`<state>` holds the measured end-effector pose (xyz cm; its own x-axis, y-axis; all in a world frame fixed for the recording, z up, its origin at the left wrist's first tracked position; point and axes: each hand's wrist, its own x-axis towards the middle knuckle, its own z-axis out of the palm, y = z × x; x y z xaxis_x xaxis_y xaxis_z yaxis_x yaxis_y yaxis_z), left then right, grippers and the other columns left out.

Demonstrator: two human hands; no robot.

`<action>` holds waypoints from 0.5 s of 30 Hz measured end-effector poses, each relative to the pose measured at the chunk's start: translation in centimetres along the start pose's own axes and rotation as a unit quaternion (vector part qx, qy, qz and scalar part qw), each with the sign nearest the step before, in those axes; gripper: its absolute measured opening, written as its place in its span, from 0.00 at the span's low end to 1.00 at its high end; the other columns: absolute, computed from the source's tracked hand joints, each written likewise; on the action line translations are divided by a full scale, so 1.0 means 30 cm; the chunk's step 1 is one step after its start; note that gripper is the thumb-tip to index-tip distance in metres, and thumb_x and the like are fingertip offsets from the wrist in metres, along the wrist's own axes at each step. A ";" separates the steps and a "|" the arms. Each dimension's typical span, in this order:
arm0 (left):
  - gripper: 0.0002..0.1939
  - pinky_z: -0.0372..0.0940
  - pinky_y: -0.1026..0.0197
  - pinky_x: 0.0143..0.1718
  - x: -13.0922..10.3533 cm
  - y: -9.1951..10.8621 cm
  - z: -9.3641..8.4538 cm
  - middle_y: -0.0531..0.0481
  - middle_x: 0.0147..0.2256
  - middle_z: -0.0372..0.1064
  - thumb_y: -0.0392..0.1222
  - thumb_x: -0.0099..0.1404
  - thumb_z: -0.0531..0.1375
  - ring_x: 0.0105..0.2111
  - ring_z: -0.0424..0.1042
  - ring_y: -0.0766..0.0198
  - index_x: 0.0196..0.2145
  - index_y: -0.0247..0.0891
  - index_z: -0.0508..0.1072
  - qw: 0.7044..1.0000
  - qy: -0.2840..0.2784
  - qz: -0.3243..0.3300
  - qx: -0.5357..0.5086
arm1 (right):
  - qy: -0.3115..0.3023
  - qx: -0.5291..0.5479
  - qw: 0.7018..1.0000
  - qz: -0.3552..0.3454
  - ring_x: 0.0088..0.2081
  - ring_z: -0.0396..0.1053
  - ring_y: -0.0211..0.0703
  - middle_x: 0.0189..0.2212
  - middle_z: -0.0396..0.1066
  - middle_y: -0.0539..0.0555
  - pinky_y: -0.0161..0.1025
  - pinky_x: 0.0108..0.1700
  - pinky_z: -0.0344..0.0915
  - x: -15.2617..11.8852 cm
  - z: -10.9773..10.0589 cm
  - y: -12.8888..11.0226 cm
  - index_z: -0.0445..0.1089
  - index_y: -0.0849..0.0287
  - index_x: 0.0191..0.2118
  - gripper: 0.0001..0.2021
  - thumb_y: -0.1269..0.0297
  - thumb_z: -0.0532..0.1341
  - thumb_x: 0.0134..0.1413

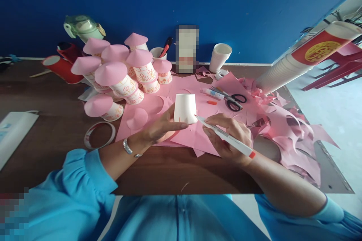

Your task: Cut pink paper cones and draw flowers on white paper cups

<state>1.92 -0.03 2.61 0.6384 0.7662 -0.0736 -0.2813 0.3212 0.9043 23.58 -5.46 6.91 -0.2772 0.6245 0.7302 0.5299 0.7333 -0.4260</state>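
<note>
The head view shows a person holding a plain white paper cup (184, 106) in front of the body, over the pink paper sheets (181, 83) on the brown table (181, 171). The cup is turned with its rim downward; whether it rests on the paper is not possible to tell. The left hand (163, 127) pinches the cup near its rim, with the thumb along the front and the other fingers mostly hidden. The right hand (236, 137) grips a white marker (228, 139) between thumb and fingers, and its red tip is at the right side of the wall, perhaps touching it. A short red mark (179, 119) is on the front, and the orange cap (212, 102) lies apart on the paper. The step in hand seems to be drawing on the cup, probably at its beginning, because nearly all the visible wall is bare, while the roofed cups (146, 75) at the left carry many drawings. The next stroke appears to call for a gentle, steady left hold, which does not bend the thin wall, and for light pressure of the tip.
</note>
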 end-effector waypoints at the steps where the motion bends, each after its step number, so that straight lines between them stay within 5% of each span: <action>1: 0.33 0.64 0.45 0.59 0.000 0.003 0.003 0.45 0.53 0.75 0.45 0.58 0.74 0.55 0.72 0.48 0.60 0.47 0.72 1.000 -0.005 0.002 -0.003 | -0.001 0.002 1.000 -0.015 0.32 0.82 0.43 0.34 0.81 0.53 0.37 0.35 0.80 0.002 0.000 0.002 0.70 0.55 0.47 0.09 0.72 0.64 0.64; 5: 0.30 0.65 0.46 0.59 -0.004 0.008 0.009 0.46 0.53 0.75 0.45 0.60 0.73 0.56 0.73 0.48 0.59 0.49 0.74 0.999 -0.024 0.012 -0.022 | -0.002 0.020 0.998 -0.067 0.27 0.79 0.41 0.30 0.79 0.50 0.35 0.30 0.77 0.007 0.012 0.013 0.71 0.55 0.48 0.12 0.75 0.64 0.62; 15: 0.32 0.67 0.44 0.60 0.000 0.009 0.016 0.43 0.52 0.77 0.41 0.62 0.72 0.60 0.71 0.45 0.63 0.47 0.71 0.998 -0.050 0.025 -0.040 | -0.006 0.012 0.997 -0.070 0.29 0.79 0.41 0.31 0.79 0.50 0.36 0.31 0.77 -0.010 0.032 0.023 0.71 0.55 0.46 0.09 0.75 0.64 0.63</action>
<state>2.18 -0.21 3.04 0.6898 0.7238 0.0163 -0.3682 0.3314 0.8687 23.26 -4.88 5.87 -0.3572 0.5183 0.7770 0.4660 0.8199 -0.3327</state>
